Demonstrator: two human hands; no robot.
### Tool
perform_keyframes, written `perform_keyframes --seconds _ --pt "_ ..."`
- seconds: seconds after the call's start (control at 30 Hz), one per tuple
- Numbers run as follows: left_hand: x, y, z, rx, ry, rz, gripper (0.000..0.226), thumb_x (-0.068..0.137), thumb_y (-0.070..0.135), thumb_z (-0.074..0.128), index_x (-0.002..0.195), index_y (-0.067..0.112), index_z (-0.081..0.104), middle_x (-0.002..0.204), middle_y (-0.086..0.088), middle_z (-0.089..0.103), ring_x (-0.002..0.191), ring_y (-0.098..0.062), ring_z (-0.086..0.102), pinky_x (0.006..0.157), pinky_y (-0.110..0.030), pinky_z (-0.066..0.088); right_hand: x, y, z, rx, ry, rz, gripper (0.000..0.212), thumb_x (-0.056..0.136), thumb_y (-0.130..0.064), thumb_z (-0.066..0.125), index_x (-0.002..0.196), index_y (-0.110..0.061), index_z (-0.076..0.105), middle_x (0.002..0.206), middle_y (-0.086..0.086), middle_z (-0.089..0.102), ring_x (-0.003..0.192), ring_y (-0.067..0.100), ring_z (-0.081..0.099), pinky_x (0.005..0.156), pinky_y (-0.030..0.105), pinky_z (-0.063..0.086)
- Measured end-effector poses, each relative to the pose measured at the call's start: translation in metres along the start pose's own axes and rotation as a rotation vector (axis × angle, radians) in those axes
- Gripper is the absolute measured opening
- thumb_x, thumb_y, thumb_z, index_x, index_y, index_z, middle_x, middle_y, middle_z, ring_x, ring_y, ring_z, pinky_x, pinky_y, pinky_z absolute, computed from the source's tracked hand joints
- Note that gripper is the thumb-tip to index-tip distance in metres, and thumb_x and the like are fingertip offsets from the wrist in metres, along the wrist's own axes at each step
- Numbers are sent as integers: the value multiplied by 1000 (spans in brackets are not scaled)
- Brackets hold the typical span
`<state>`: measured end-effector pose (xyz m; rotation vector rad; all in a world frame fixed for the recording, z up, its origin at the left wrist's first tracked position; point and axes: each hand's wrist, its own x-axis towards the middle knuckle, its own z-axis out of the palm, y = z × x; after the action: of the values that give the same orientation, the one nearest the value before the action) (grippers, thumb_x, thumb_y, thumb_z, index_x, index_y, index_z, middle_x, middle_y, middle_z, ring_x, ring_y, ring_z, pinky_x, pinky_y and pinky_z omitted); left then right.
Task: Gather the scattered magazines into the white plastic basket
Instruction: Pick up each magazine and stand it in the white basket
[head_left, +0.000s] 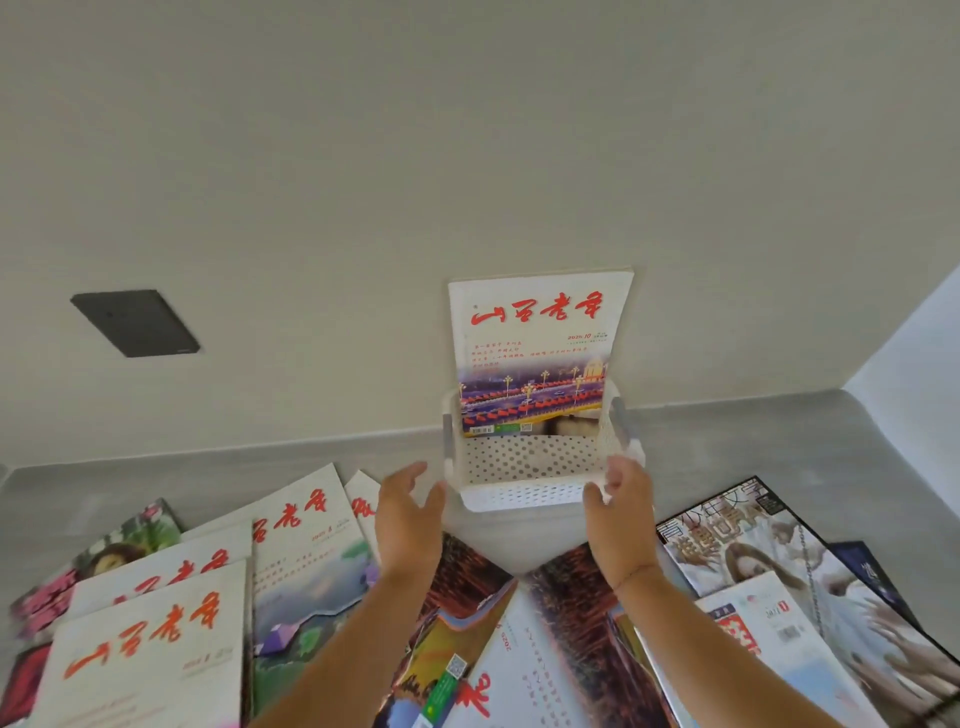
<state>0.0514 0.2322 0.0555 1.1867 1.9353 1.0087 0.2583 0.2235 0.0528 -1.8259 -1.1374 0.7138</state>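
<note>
The white plastic basket (524, 496) with a perforated wall stands on the grey counter against the wall. One magazine (540, 338) with red characters stands upright in it, leaning on the wall. My left hand (408, 512) is open just left of the basket, fingers spread, holding nothing. My right hand (621, 501) is open at the basket's right front corner, close to or touching its rim. Scattered magazines lie in front: white ones with red titles (150, 639) at left, dark-covered ones (566, 623) between my arms, a picture-covered one (769, 561) at right.
A dark rectangular plate (136, 323) is set in the wall at upper left. The grey counter (218, 478) meets the wall behind the basket and a side wall at far right. Magazines overlap across the whole front of the counter.
</note>
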Motion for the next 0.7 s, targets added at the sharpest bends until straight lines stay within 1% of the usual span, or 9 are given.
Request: perform_keyframes --seconds 0.07,0.13,0.17,0.23,0.33,0.43,0.53,0.63,0.7 --pt "-31 -29 -12 19 -31 -56 33 89 23 60 122 18 57 129 -3 56 110 -15 53 91 -27 42 -33 17 10 -20 -109 82 26 88 -9 52 114 -11 50 117 11 52 96 18 53 90 30 47" --pt "-60 -55 -24 37 -49 -130 33 88 23 61 121 18 58 128 -3 57 108 -15 55 90 -30 45 -64 31 18 -68 -200 146 20 87 -8 54 106 -11 53 113 13 56 93 18 56 86 21 46" --pt "-73 -66 -31 63 -48 -162 33 88 23 62 121 19 59 127 -2 57 110 -17 56 93 -32 46 -80 36 21 -70 -261 185 25 86 -8 54 112 -8 54 116 13 54 100 20 55 89 21 44" --pt "-98 -85 -43 97 -40 -195 34 86 21 63 120 16 60 123 -3 56 108 -17 55 93 -31 45 -111 46 26 -61 -372 240 37 85 -6 54 122 -3 50 121 12 49 114 23 51 98 28 41" --pt "-130 -107 -60 66 -27 -241 31 83 12 64 114 11 64 113 -8 58 97 -18 55 85 -27 43 -150 52 32 -71 -438 228 40 83 -6 56 123 -6 48 119 7 48 115 21 49 99 30 40" --pt "-155 -122 -74 34 -5 -314 32 83 12 66 115 12 63 118 -8 56 100 -19 55 89 -30 44 -180 46 41 -65 -489 246 40 85 -7 55 124 -8 47 121 7 48 113 19 48 96 28 41" --pt "-163 -133 -97 22 36 -319 34 84 11 65 117 12 61 122 -10 56 103 -19 54 91 -32 43 -206 36 55 -33 -545 216 40 85 -4 56 124 -6 48 122 9 48 113 22 50 94 27 42" --pt "-158 -145 -130 70 110 -318 34 84 13 65 118 12 61 121 -12 57 107 -25 56 88 -32 44 -226 18 73 -57 -586 142 34 84 -10 60 117 -11 51 111 2 50 109 21 54 87 24 44" --pt "-149 -153 -155 91 176 -307 35 84 13 65 119 9 60 122 -13 58 107 -28 57 90 -36 46 -239 4 89 -74 -636 93 33 84 -13 60 116 -13 51 107 -1 50 106 17 54 83 19 41"
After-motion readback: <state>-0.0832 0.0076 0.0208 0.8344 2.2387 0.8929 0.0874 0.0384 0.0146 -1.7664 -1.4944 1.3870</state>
